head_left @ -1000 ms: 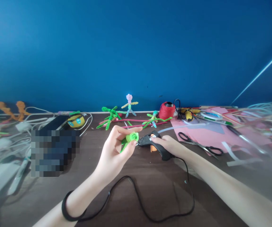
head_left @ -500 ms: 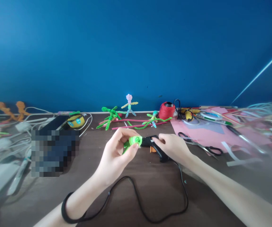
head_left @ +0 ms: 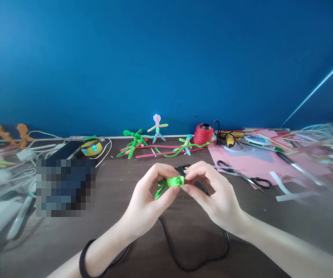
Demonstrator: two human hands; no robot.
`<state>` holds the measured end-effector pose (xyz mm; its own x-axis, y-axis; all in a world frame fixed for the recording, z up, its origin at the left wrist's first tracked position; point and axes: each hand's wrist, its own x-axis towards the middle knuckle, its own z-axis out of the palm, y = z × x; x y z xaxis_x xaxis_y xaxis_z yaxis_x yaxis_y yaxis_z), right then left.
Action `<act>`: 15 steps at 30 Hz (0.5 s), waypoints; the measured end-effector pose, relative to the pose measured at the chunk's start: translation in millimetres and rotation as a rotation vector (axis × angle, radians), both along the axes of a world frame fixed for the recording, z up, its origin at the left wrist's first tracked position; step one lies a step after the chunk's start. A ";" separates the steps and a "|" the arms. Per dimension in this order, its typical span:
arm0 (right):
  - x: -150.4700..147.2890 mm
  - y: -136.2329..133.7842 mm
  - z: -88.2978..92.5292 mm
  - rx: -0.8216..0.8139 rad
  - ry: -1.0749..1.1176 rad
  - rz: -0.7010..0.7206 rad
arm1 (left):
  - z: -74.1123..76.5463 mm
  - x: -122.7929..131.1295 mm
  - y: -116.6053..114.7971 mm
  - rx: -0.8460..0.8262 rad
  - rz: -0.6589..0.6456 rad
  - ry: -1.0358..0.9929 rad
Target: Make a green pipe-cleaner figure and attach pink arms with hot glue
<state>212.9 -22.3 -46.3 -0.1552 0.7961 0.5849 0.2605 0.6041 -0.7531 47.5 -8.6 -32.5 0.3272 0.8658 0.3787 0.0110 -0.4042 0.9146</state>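
A bright green pipe-cleaner piece, wound into a small coil, is between my hands above the table. My left hand is closed on it, thumb and fingers round its left side, with a green strand hanging out below. My right hand pinches the coil's right end between thumb and fingertips. Just behind my hands lies a black glue gun, mostly hidden by them. Its black cord loops toward me over the brown table.
Pipe-cleaner figures, loose pipe cleaners and a red thread spool stand or lie along the blue wall. Scissors and pink paper are at right. White cables and a yellow pouch-like item are at left.
My right hand has let go of the glue gun and come to the green pipe-cleaner piece, pinching its end. My left hand has moved slightly right and nearer with the piece.
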 end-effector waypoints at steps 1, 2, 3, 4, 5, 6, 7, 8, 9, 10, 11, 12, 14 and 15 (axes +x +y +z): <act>-0.2 0.1 0.1 0.006 0.000 -0.005 | -0.2 0.4 -0.6 -0.008 -0.001 -0.007; -0.4 0.2 0.4 0.012 0.000 -0.011 | -0.3 0.9 -1.1 -0.019 -0.003 -0.013; -0.6 0.3 0.7 0.017 -0.002 -0.016 | -0.5 1.3 -1.5 -0.031 -0.004 -0.018; -0.9 0.3 1.1 0.021 -0.002 -0.022 | -0.6 1.6 -1.8 -0.040 -0.003 -0.023; -1.1 0.2 1.5 0.027 -0.002 -0.028 | -0.7 2.0 -2.1 -0.047 0.000 -0.027; -1.3 0.0 1.8 0.032 -0.002 -0.034 | -0.7 2.4 -2.3 -0.049 0.005 -0.030; -1.6 -0.2 2.1 0.039 -0.003 -0.040 | -0.9 2.7 -2.5 -0.048 0.010 -0.031; -1.8 -0.5 2.3 0.046 -0.004 -0.044 | -1.0 2.9 -2.8 -0.046 0.015 -0.031; -1.9 -0.8 2.4 0.056 -0.005 -0.049 | -1.3 3.0 -3.0 -0.040 0.019 -0.033; -2.0 -1.0 2.5 0.064 -0.008 -0.053 | -1.6 3.0 -3.2 -0.035 0.019 -0.034; -2.1 -1.3 2.6 0.072 -0.011 -0.059 | -1.9 2.9 -3.4 -0.033 0.017 -0.035; -2.2 -1.4 2.8 0.079 -0.014 -0.063 | -2.3 2.7 -3.6 -0.032 0.014 -0.037; -2.5 -1.7 3.0 0.090 -0.017 -0.071 | -3.0 2.3 -3.9 -0.031 0.008 -0.042; -2.6 -1.8 3.1 0.094 -0.018 -0.073 | -3.2 2.1 -4.0 -0.032 0.005 -0.042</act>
<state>210.3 -24.1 -43.1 -0.1100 0.7472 0.6554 0.3192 0.6510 -0.6886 49.6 -12.6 -35.8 0.3073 0.8792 0.3642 -0.0257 -0.3749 0.9267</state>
